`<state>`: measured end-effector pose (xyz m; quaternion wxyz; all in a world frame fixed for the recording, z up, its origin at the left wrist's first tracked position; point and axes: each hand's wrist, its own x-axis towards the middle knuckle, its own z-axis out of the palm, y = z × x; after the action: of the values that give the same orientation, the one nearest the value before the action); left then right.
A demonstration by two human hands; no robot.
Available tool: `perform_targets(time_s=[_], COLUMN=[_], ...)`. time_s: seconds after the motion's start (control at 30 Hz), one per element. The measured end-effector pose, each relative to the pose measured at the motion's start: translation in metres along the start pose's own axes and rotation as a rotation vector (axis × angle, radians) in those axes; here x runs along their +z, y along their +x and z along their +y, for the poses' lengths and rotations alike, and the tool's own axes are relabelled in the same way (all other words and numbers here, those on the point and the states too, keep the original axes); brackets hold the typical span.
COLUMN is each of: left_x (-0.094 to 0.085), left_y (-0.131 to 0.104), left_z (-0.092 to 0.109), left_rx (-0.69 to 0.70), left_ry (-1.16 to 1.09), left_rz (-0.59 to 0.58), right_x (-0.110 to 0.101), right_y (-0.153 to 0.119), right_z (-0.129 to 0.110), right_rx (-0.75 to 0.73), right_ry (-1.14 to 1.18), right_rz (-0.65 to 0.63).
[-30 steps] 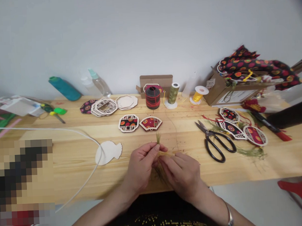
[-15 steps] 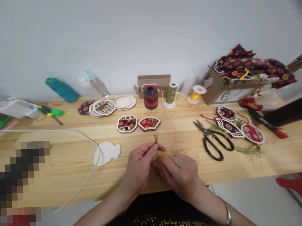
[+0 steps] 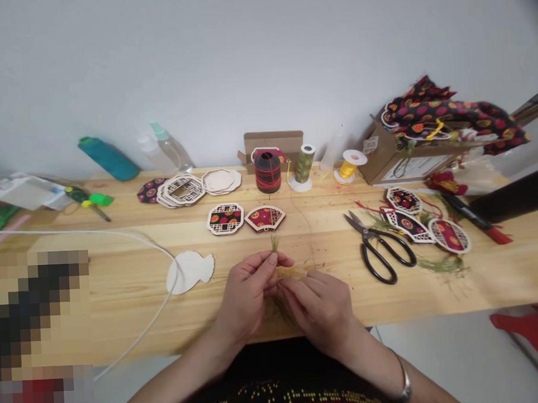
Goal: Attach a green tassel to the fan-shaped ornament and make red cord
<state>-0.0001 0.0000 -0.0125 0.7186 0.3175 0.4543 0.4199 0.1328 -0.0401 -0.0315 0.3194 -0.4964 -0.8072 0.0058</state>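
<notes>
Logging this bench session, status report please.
Left fingers pinching green threads; right fingers closed just below. Scissors lying aside, blades open; nothing blocking hands.

On the cardboard box (image 3: 372, 166) at the back right, I am seeing a small white sticker (image 3: 370, 145) that is showing what I am reading as "3025", with a blurred character, perhaps an "L", standing just before it. The larger white label (image 3: 413, 166) on the same box is carrying faint print, but its lines are looking too small and blurred for me to read.
</notes>
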Motion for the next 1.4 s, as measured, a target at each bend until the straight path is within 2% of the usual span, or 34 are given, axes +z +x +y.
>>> perform_targets(time_s=[0.13,0.27,0.37,0.47,0.6,0.73,0.8,0.97,1.17,1.4], left_x=[-0.001,-0.002,-0.002,0.0,0.003,0.003,0.001,-0.001,0.0,0.002], left_y=[0.002,0.004,0.004,0.003,0.001,0.001,0.002,0.002,0.001,0.001], left_z=[0.0,-0.002,-0.004,-0.004,-0.002,-0.001,-0.002,-0.003,-0.001,0.0], left_rx=[0.022,0.028,0.011,-0.017,-0.065,-0.102,-0.105,-0.123,-0.121,-0.108], left_ry=[-0.02,-0.032,-0.038,-0.052,-0.084,-0.125,-0.154,-0.139,-0.124,-0.115], left_rz=[0.021,0.05,0.067,0.059,0.038,0.003,0.0,0.007,-0.018,0.009], right_x=[-0.007,-0.026,-0.04,-0.045,-0.035,-0.018,-0.012,-0.006,-0.006,-0.004], right_y=[0.004,0.011,0.02,0.028,0.034,0.028,0.024,0.018,0.014,0.011], right_z=[-0.001,0.006,0.019,0.03,0.029,0.012,0.005,-0.002,-0.003,-0.002], right_rx=[0.091,0.341,0.507,0.546,0.369,0.131,0.064,0.038,0.02,0.027], right_ry=[0.172,0.361,0.315,0.2,0.037,-0.064,-0.079,-0.115,-0.108,-0.088], right_rz=[0.061,0.255,0.435,0.524,0.446,0.287,0.226,0.169,0.153,0.123])
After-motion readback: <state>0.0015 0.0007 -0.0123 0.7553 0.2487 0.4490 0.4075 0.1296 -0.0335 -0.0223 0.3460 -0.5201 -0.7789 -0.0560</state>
